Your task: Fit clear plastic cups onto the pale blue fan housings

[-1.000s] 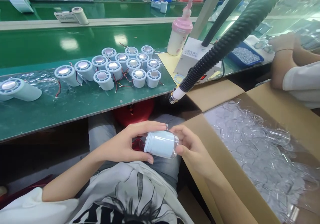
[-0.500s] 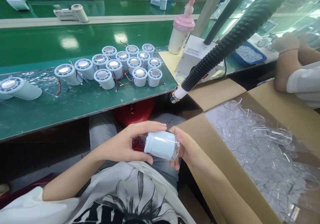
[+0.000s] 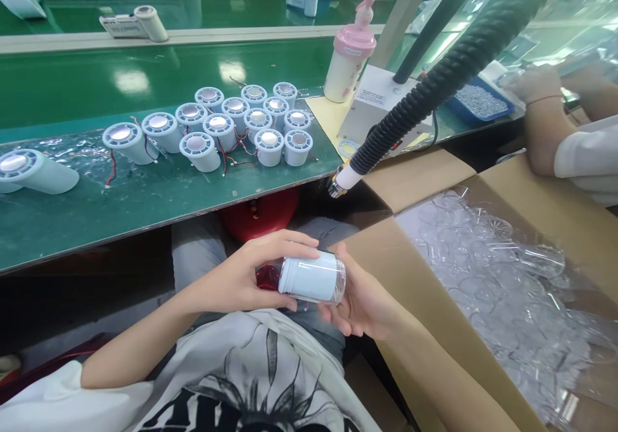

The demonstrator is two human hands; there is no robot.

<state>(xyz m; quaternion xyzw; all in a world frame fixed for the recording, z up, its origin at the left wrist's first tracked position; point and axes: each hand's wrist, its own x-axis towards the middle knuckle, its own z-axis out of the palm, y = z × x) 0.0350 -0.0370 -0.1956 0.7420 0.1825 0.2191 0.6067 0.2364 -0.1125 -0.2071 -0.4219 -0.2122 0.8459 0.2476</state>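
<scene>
Over my lap, my left hand (image 3: 239, 277) grips a pale blue cylindrical fan housing (image 3: 309, 277) lying on its side, thumb under it and fingers over the top. A clear plastic cap sits on the housing's right end. My right hand (image 3: 360, 300) cups that capped end, palm up and fingers spread beneath it. On the green bench (image 3: 145, 194) in front of me stand several more pale blue housings (image 3: 246, 126) with silver centres and red-black wires. One larger housing (image 3: 33, 171) lies at the far left.
A black corrugated hose with a white nozzle (image 3: 345, 178) hangs just above my hands. To my right an open cardboard box (image 3: 434, 303) holds several clear plastic parts (image 3: 502, 277). A pink-capped bottle (image 3: 347, 58) and a white machine (image 3: 374, 107) stand behind. Another person's arm (image 3: 545, 116) works at the right.
My right hand has shifted from pinching the capped end with its fingertips to cupping it from below with an open palm. The housing has barely moved.
</scene>
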